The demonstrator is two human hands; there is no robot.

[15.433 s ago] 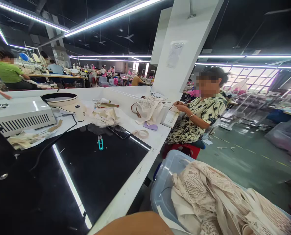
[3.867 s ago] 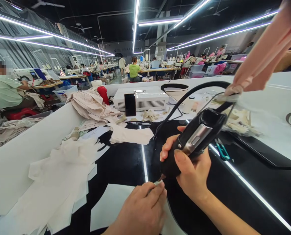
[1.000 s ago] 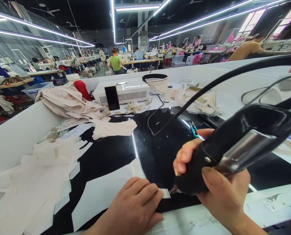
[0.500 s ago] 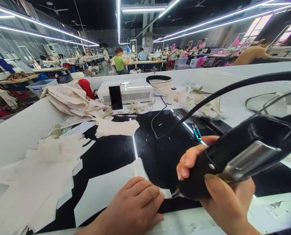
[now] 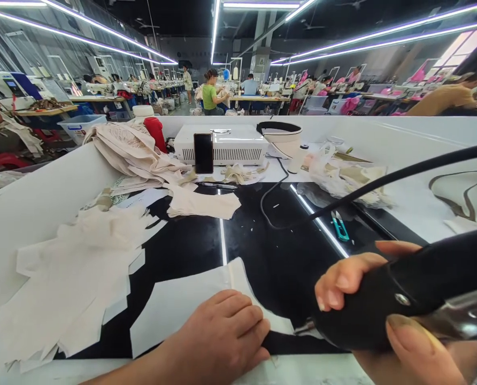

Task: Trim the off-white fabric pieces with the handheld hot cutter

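Note:
A pale, flat fabric piece [image 5: 182, 302] with a strip along its top lies on the black tabletop [image 5: 278, 246]. My left hand [image 5: 226, 331] presses on its lower edge with the fingers curled together. In my right hand [image 5: 418, 350] is a black corded hand tool [image 5: 439, 272] with a metal lever, and my fingers wrap round its body. Its narrow metal tip [image 5: 305, 326] meets the right-hand corner of the fabric piece. Farther back rest teal thread snips [image 5: 340, 227] and a cream fabric piece [image 5: 202, 204].
Stacked pale fabric pieces [image 5: 74, 272] spread along the left. At the back stand a white vented box [image 5: 238, 141], a phone [image 5: 204, 153] and a visor [image 5: 282, 140]. The tool's black cord [image 5: 383, 184] arches over the right side. White walls [image 5: 402, 136] border the table.
The camera view has shifted a little. The hand tool has come nearer the right edge of the picture, its tip still by the fabric corner. My left hand stays on the fabric.

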